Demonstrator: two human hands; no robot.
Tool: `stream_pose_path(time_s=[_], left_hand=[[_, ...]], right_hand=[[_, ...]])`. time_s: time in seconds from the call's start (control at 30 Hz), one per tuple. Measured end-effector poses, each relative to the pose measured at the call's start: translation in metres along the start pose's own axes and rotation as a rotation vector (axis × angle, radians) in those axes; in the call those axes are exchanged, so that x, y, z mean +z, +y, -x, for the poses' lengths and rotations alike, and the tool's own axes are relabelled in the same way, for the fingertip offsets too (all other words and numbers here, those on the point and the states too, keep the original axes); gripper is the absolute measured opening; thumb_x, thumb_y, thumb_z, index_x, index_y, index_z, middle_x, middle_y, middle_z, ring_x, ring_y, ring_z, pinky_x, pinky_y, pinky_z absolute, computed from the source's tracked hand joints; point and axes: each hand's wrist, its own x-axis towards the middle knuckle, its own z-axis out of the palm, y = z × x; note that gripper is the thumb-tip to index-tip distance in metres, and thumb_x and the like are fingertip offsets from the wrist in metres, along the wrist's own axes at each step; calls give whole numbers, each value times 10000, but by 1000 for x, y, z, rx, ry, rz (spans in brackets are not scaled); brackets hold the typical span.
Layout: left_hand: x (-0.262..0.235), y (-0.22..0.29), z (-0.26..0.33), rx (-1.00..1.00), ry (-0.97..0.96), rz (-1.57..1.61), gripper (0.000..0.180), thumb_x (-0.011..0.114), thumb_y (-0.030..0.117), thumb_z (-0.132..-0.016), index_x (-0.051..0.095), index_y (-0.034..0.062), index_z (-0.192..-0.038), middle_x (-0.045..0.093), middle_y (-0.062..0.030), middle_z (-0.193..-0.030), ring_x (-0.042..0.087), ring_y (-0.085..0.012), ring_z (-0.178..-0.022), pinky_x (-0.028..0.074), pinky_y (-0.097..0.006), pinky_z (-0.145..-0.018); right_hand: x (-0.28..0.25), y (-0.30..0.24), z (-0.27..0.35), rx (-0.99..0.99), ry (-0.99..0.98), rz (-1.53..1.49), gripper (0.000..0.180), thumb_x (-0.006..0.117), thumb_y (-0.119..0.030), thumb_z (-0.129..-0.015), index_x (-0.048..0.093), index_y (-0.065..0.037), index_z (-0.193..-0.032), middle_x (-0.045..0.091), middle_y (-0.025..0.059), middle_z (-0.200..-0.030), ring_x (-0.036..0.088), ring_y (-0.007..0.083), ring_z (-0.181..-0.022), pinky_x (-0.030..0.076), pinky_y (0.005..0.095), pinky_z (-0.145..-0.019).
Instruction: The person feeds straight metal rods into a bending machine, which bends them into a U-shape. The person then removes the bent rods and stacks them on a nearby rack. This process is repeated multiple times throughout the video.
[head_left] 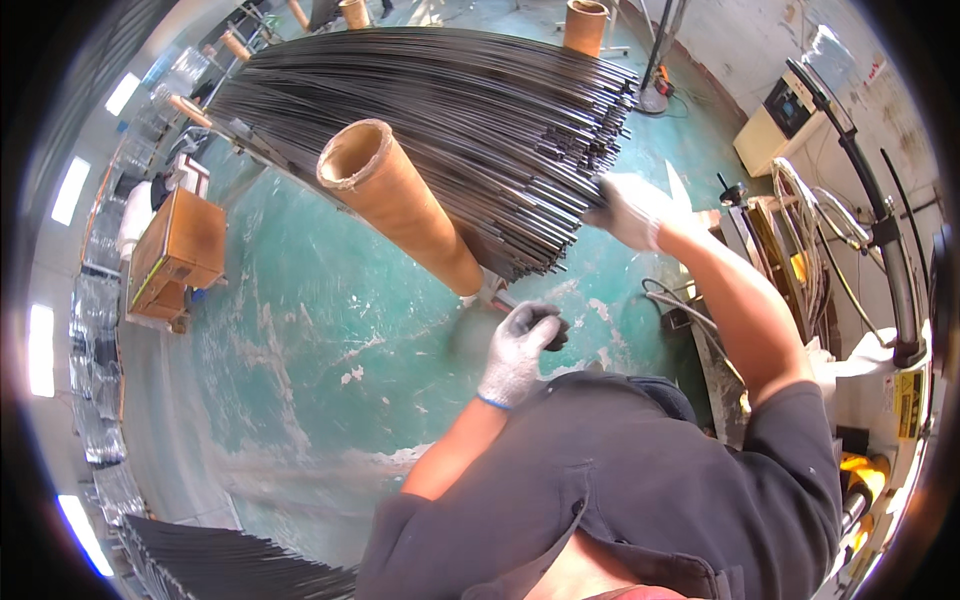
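The right hand (628, 208) grips the ends of the thin metal rods (470, 110); the left hand (520, 345) is curled shut by the cardboard tube (400, 200); what it holds is hidden.

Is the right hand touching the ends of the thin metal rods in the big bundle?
Touching. The head view shows the gloved right hand laid against the ends of the dark metal rods, with no gap between glove and rod tips.

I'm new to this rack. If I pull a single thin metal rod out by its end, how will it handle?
The metal rods look long and thin, so one would probably flex and droop. Round and smooth, it may roll or slip; both hands wear gloves. The right hand touches the rod ends, the left hand hangs below.
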Motion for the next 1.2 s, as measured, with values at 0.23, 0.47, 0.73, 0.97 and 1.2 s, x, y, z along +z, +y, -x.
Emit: stream_pose_path(time_s=[0.23,0.47,0.73,0.97,1.2], left_hand=[[2,-7,-47,-188,-323,8,294,619,199,-1062,595,-21,-1255,705,-149,-1126,689,-239,-975,566,-389,-913],[49,5,-78,-388,-444,615,287,563,69,-971,571,-21,-1244,633,-125,-1116,616,-288,-1065,461,-463,-1080],[110,-34,-5,-479,-465,522,241,673,65,-830,633,2,-1059,616,-129,-1009,582,-315,-1051,390,-509,-1147],[193,8,-2,-201,-556,582,179,658,132,-1022,596,12,-1140,633,-85,-1034,587,-230,-925,510,-411,-980],[320,-107,69,-328,-611,264,174,672,188,-1020,630,46,-1111,638,-61,-976,603,-234,-920,488,-466,-1047]], right_hand=[[15,44,286,630,-115,17,317,771,-223,-844,619,-61,-1070,700,255,-908,672,476,-886,516,526,-760],[61,-5,414,917,91,112,283,785,-151,-767,692,-116,-1032,710,193,-865,691,423,-856,541,513,-749],[172,7,523,1087,242,70,310,677,-100,-794,679,-152,-1100,745,158,-892,717,375,-873,549,483,-789],[240,46,783,1603,527,201,221,565,-70,-884,713,-88,-1046,728,184,-963,669,395,-994,518,503,-897],[267,56,774,1014,2318,-1391,340,537,-16,-927,577,43,-1259,644,246,-1282,633,396,-1223,466,536,-1127]])
